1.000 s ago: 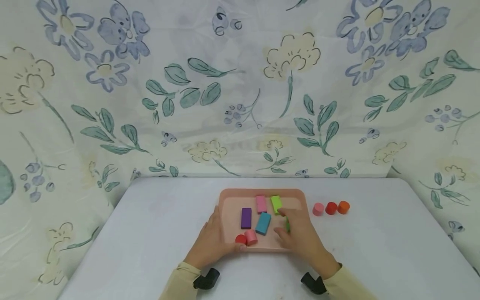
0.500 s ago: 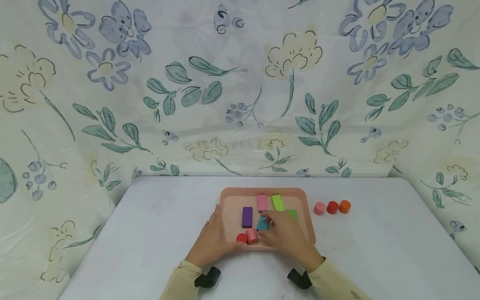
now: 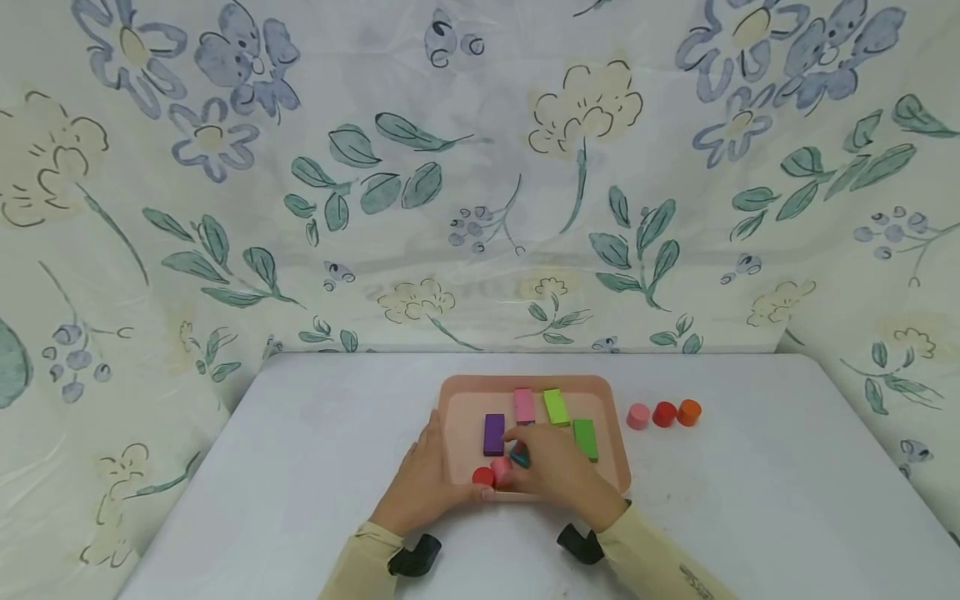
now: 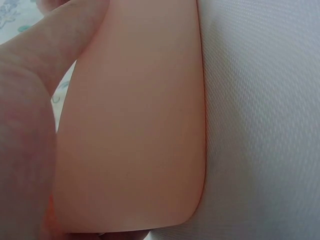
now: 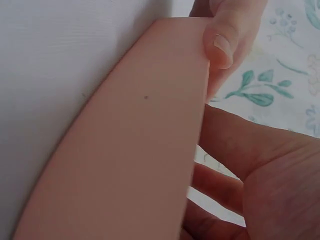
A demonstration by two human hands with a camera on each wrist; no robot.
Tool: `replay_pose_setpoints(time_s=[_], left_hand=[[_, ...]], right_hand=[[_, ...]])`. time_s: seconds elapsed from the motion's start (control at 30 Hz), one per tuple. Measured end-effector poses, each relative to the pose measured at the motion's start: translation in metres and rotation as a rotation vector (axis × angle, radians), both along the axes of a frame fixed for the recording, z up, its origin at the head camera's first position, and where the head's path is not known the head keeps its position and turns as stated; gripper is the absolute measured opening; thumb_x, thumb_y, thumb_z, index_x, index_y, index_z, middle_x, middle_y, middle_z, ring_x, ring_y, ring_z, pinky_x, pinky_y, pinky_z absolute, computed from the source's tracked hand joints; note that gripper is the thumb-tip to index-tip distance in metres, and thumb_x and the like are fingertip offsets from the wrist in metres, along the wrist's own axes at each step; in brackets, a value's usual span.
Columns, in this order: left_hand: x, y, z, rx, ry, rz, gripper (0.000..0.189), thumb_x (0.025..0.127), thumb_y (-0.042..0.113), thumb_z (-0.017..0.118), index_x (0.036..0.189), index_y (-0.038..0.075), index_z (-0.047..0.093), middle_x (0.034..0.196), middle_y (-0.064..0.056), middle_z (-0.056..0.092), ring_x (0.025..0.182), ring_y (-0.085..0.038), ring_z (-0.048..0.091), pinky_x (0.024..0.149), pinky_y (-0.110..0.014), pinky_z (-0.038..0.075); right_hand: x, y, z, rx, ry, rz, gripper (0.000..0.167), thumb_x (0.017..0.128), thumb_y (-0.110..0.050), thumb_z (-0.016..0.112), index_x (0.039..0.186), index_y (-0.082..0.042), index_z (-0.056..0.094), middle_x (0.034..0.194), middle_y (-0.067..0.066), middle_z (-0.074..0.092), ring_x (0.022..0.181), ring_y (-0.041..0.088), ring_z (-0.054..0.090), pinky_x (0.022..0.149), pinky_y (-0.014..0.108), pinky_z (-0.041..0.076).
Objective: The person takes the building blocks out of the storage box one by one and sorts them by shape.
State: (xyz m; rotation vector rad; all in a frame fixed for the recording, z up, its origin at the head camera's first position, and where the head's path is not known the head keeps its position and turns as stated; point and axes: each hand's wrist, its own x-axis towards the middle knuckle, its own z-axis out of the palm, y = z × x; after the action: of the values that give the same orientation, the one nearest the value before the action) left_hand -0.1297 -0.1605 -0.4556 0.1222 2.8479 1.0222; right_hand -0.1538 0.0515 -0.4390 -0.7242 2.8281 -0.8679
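My left hand (image 3: 420, 487) grips the left side of the peach tray (image 3: 525, 383), its thumb over the front left corner. Over the tray's front middle is my right hand (image 3: 558, 467), with forefinger and thumb apart. Its thumb overlaps a pink cylinder (image 3: 500, 468), which stands beside a red cylinder (image 3: 483, 477). A blue block (image 3: 520, 455) shows in part under the right fingers. A purple block (image 3: 493, 434) lies just left of them. Low in the right wrist view, the right hand (image 5: 280, 185) shows behind the tray wall (image 5: 130, 125).
At the tray's back lie a pink block (image 3: 523, 405) and a lime block (image 3: 556, 407), with a green block (image 3: 586, 440) at its right. On the white table (image 3: 337, 417), right of the tray, stand pink (image 3: 638, 416), red (image 3: 664, 414) and orange (image 3: 689, 412) cylinders.
My right hand has moved left from the green block, across the blue block, to the pink cylinder. The green block now shows fully. My left hand keeps its grip on the tray.
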Motion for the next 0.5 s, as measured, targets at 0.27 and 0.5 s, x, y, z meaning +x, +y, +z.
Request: replay_pose_setpoints(time_s=[0.27, 0.5], left_hand=[[0.0, 0.0, 0.0, 0.008, 0.004, -0.001, 0.14, 0.066, 0.066, 0.083, 0.158, -0.007, 0.008, 0.16, -0.028, 0.024, 0.141, -0.047, 0.035, 0.113, -0.061, 0.033], [0.001, 0.001, 0.001, 0.004, -0.004, 0.004, 0.14, 0.066, 0.067, 0.083, 0.158, -0.007, 0.008, 0.161, -0.027, 0.025, 0.142, -0.046, 0.034, 0.113, -0.061, 0.032]], right_hand=[[0.001, -0.009, 0.012, 0.066, -0.038, 0.015, 0.038, 0.08, -0.026, 0.085, 0.111, -0.007, 0.074, 0.09, -0.003, 0.068, 0.081, 0.011, 0.058, 0.078, 0.03, 0.057], [0.001, -0.012, 0.012, 0.089, -0.028, 0.046, 0.034, 0.081, -0.025, 0.084, 0.108, -0.007, 0.075, 0.083, -0.004, 0.066, 0.075, 0.01, 0.056, 0.071, 0.025, 0.054]])
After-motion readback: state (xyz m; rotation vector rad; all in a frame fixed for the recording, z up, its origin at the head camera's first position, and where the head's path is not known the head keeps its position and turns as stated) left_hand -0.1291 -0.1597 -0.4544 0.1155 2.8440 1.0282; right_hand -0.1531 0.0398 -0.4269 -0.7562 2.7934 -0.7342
